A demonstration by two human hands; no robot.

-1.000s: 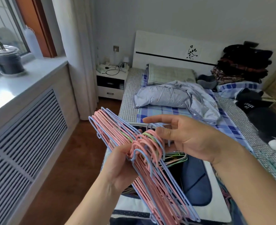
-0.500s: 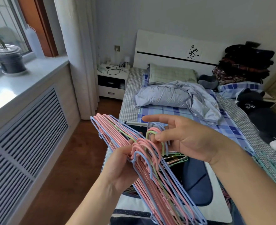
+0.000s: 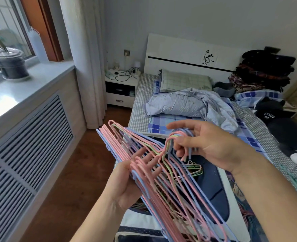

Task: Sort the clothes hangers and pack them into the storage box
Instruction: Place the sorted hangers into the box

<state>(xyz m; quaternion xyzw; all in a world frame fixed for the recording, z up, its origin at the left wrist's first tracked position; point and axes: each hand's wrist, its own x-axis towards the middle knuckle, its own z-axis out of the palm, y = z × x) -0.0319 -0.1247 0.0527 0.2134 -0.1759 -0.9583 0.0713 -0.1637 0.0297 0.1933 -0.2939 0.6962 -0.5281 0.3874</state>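
A thick bundle of pink, blue and green wire hangers (image 3: 163,187) slants across the middle of the view. My left hand (image 3: 130,182) grips the lower part of the bundle from underneath, fingers threaded between the wires. My right hand (image 3: 202,145) pinches the hooks of a few pink, green and blue hangers (image 3: 177,138), lifted a little away from the rest. Beneath them lies the dark blue storage box (image 3: 212,187) with a white rim, holding green hangers (image 3: 191,169).
The box sits at the foot of a bed (image 3: 163,123) with a rumpled light blue quilt (image 3: 188,103) and piled dark clothes (image 3: 264,70). A radiator cover (image 3: 27,142) and windowsill run along the left, with a bedside cabinet (image 3: 121,88) beyond the wooden floor (image 3: 74,180).
My right hand has pulled a few hooks up and to the right, apart from the stack. The fingers of my left hand have spread between the wires.
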